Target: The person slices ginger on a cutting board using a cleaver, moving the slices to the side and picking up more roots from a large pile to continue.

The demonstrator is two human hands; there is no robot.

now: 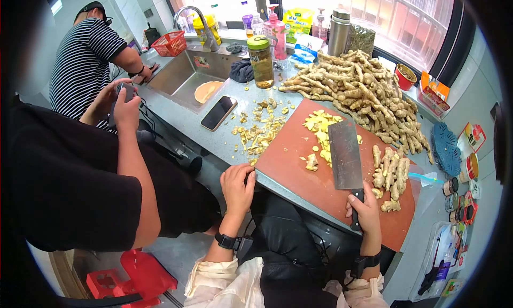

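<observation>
My right hand [366, 209] is closed round the black handle of a cleaver [344, 153], whose broad blade lies over the reddish-brown cutting board [288, 158]. Yellow ginger slices [320, 127] lie beside the blade, partly covered by it. To the right of the cleaver are whole ginger pieces [393, 172] on the board. A large heap of ginger [363, 89] rises behind it. My left hand [238, 188] rests at the counter edge by the board's left corner, fingers together but stretched out, holding nothing. Ginger scraps [262, 131] are scattered on the counter left of the board.
A phone [219, 113] lies near the sink [187, 78]. Behind it stand a green-lidded jar [261, 62] and bottles. A person in black [91, 174] holding a device stands close on the left; another in stripes [85, 62] leans beyond. Small jars [451, 186] line the right.
</observation>
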